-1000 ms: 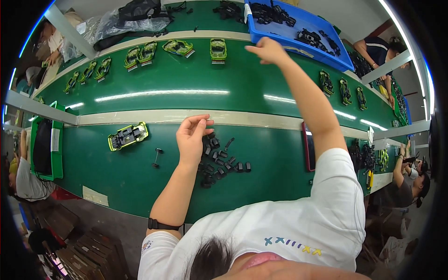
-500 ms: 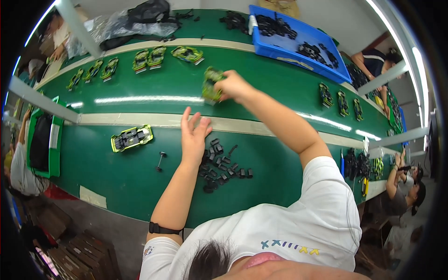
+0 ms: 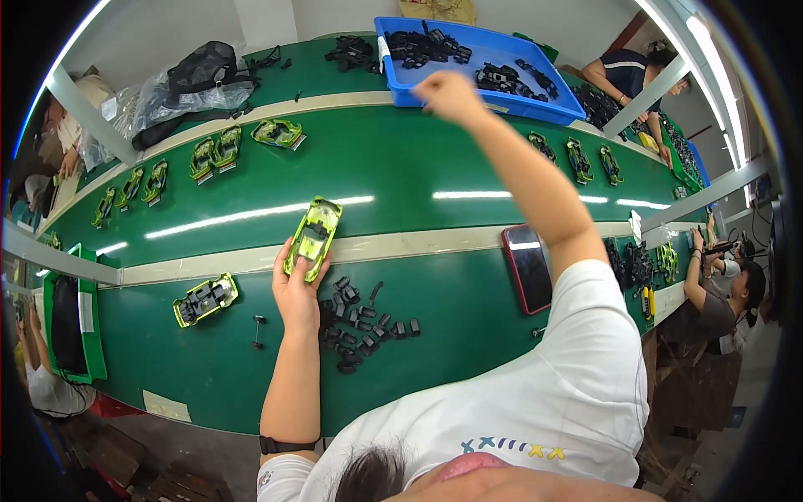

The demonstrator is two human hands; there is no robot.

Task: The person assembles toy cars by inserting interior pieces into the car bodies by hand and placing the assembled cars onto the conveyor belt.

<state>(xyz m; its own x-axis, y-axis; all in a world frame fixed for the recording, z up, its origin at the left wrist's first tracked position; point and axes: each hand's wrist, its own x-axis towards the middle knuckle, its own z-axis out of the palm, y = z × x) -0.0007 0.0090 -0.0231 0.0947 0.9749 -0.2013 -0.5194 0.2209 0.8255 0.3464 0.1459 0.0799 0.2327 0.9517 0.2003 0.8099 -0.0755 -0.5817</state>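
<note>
My left hand (image 3: 294, 293) is closed around the near end of a lime-green toy car body (image 3: 319, 226), its hollow inside facing up, above the pale strip along the table. My right hand (image 3: 452, 95) is stretched out far over the front edge of the blue bin (image 3: 535, 109); motion blur hides how its fingers are set. Loose black chassis parts (image 3: 500, 78) lie in that bin. Left of my left hand rests another green toy car (image 3: 206, 299) with a black underside up. A small axle with two wheels (image 3: 258, 333) lies beside it, and a pile of small black parts (image 3: 361, 325) is to the right.
Several green car bodies (image 3: 227, 145) stand in a row on the far belt, with more (image 3: 579, 161) at the right. A red-edged phone (image 3: 529, 272) lies by my right arm. A green crate (image 3: 96, 335) stands at left. Co-workers sit at both sides.
The green car body has passed from my right hand into my left and come nearer. My right hand has moved away to the bin. The view has shifted, and the phone now shows.
</note>
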